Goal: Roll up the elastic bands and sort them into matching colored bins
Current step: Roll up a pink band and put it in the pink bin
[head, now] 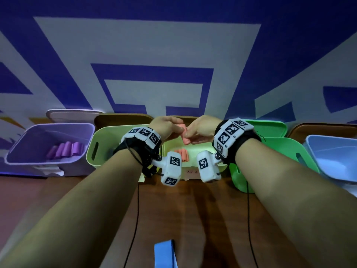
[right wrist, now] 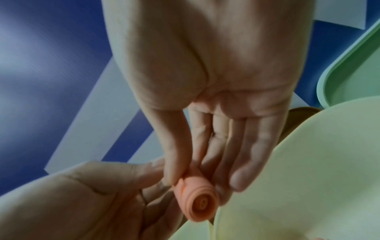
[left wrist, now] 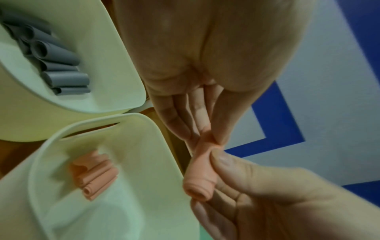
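Both hands were pinched on one rolled orange band [head: 185, 135], held up at center frame above the pale yellow bin [head: 195, 147]. Left hand [head: 167, 128] had thumb and fingertips closed on one end; right hand [head: 201, 130] had thumb and fingers curled round the other end. In the right wrist view the spiral end of the roll [right wrist: 200, 203] showed, layers tight.

Judged light, soft, springy: likely to unroll if let go, so best held across the roll's middle with the outer flap pinned under a finger, not by the ends.

Below the hands, more orange rolls [head: 181, 154] lay in that bin. Grey rolls [left wrist: 61, 68] lay in the neighbouring pale bin [left wrist: 115, 68], upper left of the left wrist view. Purple bin [head: 85, 132] at left held purple rolls [head: 65, 149]; green bin [head: 278, 151] and blue bin [head: 332, 151] at right. A flat blue band [head: 165, 254] lay on the brown worktop [head: 193, 209], bottom center. Blue-and-white patterned wall [head: 173, 55] behind.
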Demonstrator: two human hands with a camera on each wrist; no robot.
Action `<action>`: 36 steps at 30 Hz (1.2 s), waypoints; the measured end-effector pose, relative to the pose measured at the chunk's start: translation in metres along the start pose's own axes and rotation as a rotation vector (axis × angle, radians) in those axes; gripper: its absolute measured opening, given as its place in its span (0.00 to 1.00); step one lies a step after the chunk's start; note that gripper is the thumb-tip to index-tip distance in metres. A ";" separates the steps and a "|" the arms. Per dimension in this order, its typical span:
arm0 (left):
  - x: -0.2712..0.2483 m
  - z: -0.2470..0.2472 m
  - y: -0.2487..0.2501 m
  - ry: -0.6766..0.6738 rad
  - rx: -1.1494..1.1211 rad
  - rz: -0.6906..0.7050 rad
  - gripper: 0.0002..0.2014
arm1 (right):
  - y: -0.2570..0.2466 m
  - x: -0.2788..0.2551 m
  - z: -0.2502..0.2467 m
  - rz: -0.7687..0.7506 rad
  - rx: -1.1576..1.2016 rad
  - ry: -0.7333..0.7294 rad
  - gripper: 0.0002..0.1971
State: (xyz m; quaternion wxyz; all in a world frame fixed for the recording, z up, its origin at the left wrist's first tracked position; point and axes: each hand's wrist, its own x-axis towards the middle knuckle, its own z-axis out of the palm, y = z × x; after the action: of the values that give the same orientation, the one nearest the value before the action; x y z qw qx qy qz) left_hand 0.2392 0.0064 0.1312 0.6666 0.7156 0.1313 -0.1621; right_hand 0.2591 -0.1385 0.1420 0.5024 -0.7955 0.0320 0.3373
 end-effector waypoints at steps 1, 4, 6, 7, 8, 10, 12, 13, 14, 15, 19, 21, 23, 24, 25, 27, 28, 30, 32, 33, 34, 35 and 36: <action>0.006 -0.002 -0.004 0.008 0.001 -0.020 0.11 | 0.000 0.006 0.002 0.026 -0.051 0.006 0.02; 0.023 -0.005 -0.012 0.029 0.064 -0.047 0.09 | 0.004 0.023 0.005 0.084 -0.214 0.081 0.03; 0.031 -0.007 -0.012 0.047 0.143 -0.048 0.05 | 0.009 0.033 0.003 0.133 -0.253 0.173 0.02; 0.038 -0.011 -0.011 0.042 0.170 -0.062 0.04 | 0.010 0.040 0.002 0.169 -0.254 0.194 0.04; 0.044 -0.014 -0.009 0.031 0.189 -0.084 0.04 | 0.011 0.045 0.001 0.198 -0.250 0.205 0.07; 0.052 -0.016 -0.005 0.014 0.213 -0.106 0.06 | 0.015 0.053 -0.001 0.207 -0.276 0.226 0.11; 0.064 -0.020 -0.001 -0.006 0.241 -0.117 0.09 | 0.014 0.064 -0.003 0.202 -0.310 0.237 0.12; 0.070 -0.022 0.001 -0.020 0.257 -0.123 0.10 | 0.014 0.069 -0.004 0.198 -0.308 0.236 0.11; 0.074 -0.024 0.001 -0.041 0.274 -0.130 0.09 | 0.015 0.074 -0.006 0.201 -0.288 0.233 0.10; 0.078 -0.026 0.002 -0.066 0.292 -0.134 0.08 | 0.016 0.078 -0.008 0.208 -0.269 0.227 0.10; 0.090 -0.032 -0.004 -0.185 0.348 -0.131 0.06 | 0.019 0.089 -0.008 0.221 -0.198 0.167 0.10; 0.095 -0.031 -0.009 -0.227 0.357 -0.132 0.06 | 0.023 0.094 -0.007 0.227 -0.138 0.147 0.07; 0.100 -0.029 -0.012 -0.248 0.375 -0.128 0.05 | 0.028 0.101 -0.008 0.270 -0.102 0.135 0.05; 0.103 -0.028 -0.013 -0.257 0.385 -0.128 0.04 | 0.030 0.105 -0.009 0.305 -0.132 0.113 0.03; 0.104 -0.028 -0.013 -0.265 0.390 -0.129 0.03 | 0.032 0.109 -0.009 0.344 -0.200 0.069 0.04; 0.107 -0.028 -0.013 -0.280 0.388 -0.128 0.03 | 0.038 0.117 -0.010 0.426 -0.340 -0.038 0.09; 0.109 -0.028 -0.013 -0.287 0.387 -0.128 0.03 | 0.042 0.121 -0.010 0.471 -0.365 -0.070 0.11; 0.113 -0.030 -0.013 -0.299 0.394 -0.129 0.03 | 0.049 0.127 -0.011 0.538 -0.329 -0.073 0.13; 0.117 -0.032 -0.014 -0.307 0.398 -0.135 0.04 | 0.051 0.129 -0.009 0.573 -0.264 -0.066 0.14; 0.119 -0.033 -0.014 -0.312 0.396 -0.139 0.04 | 0.053 0.131 -0.009 0.578 -0.232 -0.065 0.14; 0.120 -0.034 -0.015 -0.318 0.395 -0.145 0.05 | 0.055 0.135 -0.010 0.582 -0.202 -0.057 0.14; 0.122 -0.034 -0.015 -0.324 0.395 -0.151 0.05 | 0.056 0.139 -0.011 0.585 -0.173 -0.040 0.13; 0.123 -0.034 -0.016 -0.329 0.397 -0.154 0.05 | 0.057 0.142 -0.011 0.583 -0.150 -0.021 0.13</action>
State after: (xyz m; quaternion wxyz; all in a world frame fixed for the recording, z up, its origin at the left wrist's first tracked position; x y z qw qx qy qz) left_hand 0.3468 0.0379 0.0689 0.5113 0.7842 0.0411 -0.3491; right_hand 0.3521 -0.1350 0.0201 0.3246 -0.7841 0.2289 0.4768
